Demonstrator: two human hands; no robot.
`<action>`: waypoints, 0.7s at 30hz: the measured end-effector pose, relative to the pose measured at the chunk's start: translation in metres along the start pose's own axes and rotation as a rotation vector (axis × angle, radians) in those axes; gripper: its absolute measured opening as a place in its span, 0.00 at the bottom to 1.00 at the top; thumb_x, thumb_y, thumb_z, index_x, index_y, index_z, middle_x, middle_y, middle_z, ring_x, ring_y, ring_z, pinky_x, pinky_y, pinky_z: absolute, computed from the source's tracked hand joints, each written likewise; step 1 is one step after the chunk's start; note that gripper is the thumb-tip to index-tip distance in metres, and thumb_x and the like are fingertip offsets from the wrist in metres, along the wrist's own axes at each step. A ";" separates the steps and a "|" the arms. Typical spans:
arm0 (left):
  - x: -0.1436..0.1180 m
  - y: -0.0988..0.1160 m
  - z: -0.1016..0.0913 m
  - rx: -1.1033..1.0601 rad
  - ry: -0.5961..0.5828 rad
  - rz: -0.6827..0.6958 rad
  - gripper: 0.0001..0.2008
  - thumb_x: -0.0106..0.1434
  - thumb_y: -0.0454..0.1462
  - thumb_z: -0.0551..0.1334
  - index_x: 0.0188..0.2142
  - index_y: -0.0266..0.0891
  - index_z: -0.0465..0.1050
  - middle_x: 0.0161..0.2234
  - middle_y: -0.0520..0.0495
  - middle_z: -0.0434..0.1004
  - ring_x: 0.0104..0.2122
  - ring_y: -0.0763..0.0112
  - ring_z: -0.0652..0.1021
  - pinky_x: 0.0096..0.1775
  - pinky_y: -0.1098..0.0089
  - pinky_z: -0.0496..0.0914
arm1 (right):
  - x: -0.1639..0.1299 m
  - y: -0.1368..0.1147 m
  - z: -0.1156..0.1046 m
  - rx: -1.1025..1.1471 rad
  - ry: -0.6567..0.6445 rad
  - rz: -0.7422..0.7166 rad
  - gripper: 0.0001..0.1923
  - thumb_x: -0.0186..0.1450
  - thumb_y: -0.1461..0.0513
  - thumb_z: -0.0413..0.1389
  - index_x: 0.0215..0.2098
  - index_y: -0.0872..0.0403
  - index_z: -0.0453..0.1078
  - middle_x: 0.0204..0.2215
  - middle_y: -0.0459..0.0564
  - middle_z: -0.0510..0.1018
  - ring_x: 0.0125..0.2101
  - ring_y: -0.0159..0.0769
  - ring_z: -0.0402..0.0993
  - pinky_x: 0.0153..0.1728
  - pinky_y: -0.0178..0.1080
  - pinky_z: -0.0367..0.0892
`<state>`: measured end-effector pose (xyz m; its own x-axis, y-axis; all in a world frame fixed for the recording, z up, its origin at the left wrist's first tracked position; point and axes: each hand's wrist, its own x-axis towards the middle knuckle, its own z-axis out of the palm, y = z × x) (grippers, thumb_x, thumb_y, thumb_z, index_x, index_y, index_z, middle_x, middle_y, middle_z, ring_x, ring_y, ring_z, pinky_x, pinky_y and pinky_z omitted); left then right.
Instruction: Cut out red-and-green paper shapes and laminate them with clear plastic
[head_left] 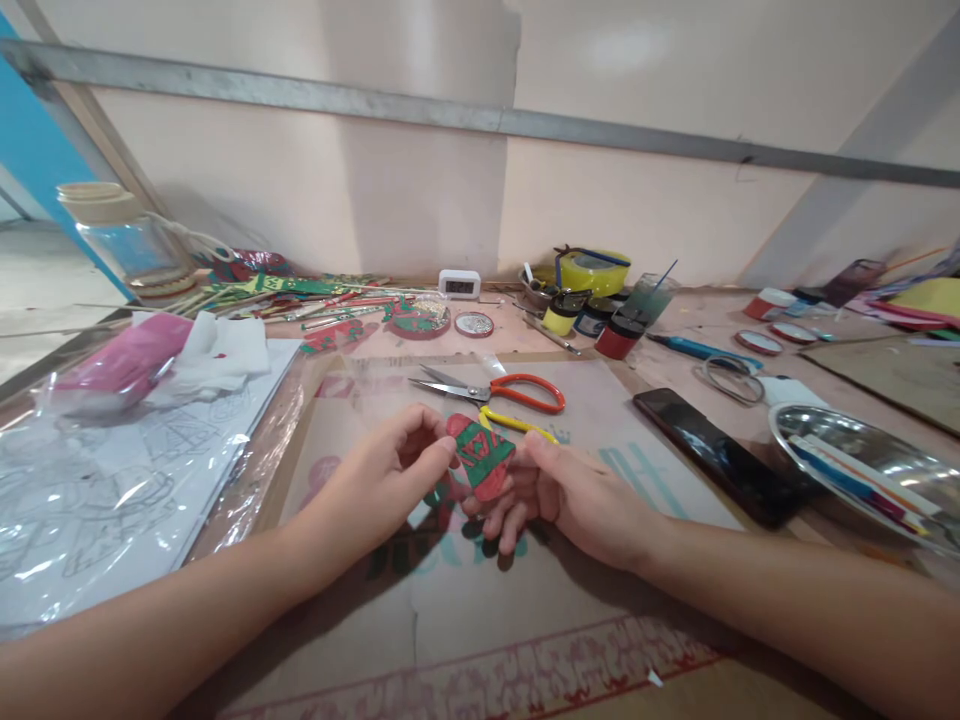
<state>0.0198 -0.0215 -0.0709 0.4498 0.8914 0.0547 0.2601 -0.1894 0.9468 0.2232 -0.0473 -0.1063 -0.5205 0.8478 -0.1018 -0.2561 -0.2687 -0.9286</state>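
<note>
We've got the red-and-green painted cutout (pixel 480 455) pinched between both hands over the cardboard-covered worktop (pixel 465 610). Left hand (pixel 390 480) curled, thumb and fingers on its left edge; right hand (pixel 555 495) half open, fingers under it. Just behind it: orange-handled scissors (pixel 495 388). Black phone (pixel 720 455) and steel tray (pixel 862 450) to the right, plastic-wrapped line drawings (pixel 112 480) to the left, paint pots (pixel 592 315) along the cream wall (pixel 420 190).
</note>
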 end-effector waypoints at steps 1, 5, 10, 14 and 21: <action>0.001 0.000 -0.001 0.011 0.003 0.010 0.09 0.68 0.40 0.56 0.31 0.39 0.65 0.23 0.57 0.70 0.23 0.76 0.72 0.26 0.75 0.65 | 0.000 0.000 -0.001 -0.014 0.015 0.007 0.29 0.68 0.41 0.52 0.35 0.59 0.76 0.29 0.56 0.82 0.25 0.35 0.78 0.28 0.39 0.76; 0.002 -0.002 -0.001 0.029 0.022 0.037 0.10 0.66 0.40 0.58 0.29 0.39 0.65 0.23 0.56 0.70 0.24 0.75 0.72 0.28 0.74 0.67 | 0.000 -0.001 0.000 -0.144 0.032 0.027 0.24 0.64 0.44 0.60 0.34 0.59 0.75 0.26 0.52 0.80 0.23 0.32 0.77 0.27 0.35 0.73; 0.000 -0.005 0.001 -0.052 -0.018 -0.001 0.10 0.66 0.43 0.60 0.34 0.39 0.68 0.28 0.53 0.76 0.27 0.73 0.77 0.31 0.72 0.72 | 0.000 -0.003 0.003 -0.180 0.021 0.060 0.24 0.62 0.44 0.62 0.35 0.58 0.75 0.23 0.48 0.79 0.21 0.30 0.76 0.26 0.33 0.72; -0.002 -0.004 0.001 -0.004 -0.013 0.003 0.09 0.63 0.41 0.62 0.32 0.38 0.70 0.29 0.52 0.76 0.27 0.73 0.76 0.30 0.73 0.72 | 0.000 -0.001 0.001 -0.139 -0.005 0.027 0.26 0.64 0.43 0.59 0.43 0.58 0.73 0.25 0.50 0.80 0.23 0.32 0.77 0.26 0.35 0.73; -0.002 -0.004 0.003 -0.052 -0.047 -0.036 0.09 0.63 0.42 0.63 0.32 0.38 0.71 0.28 0.53 0.76 0.25 0.75 0.75 0.28 0.75 0.71 | -0.001 -0.001 0.003 -0.091 0.050 0.017 0.37 0.62 0.44 0.62 0.61 0.54 0.62 0.26 0.47 0.80 0.23 0.35 0.79 0.24 0.36 0.75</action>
<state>0.0206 -0.0244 -0.0756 0.4814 0.8765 0.0065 0.2328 -0.1350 0.9631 0.2215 -0.0490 -0.1044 -0.4819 0.8660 -0.1333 -0.1714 -0.2423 -0.9549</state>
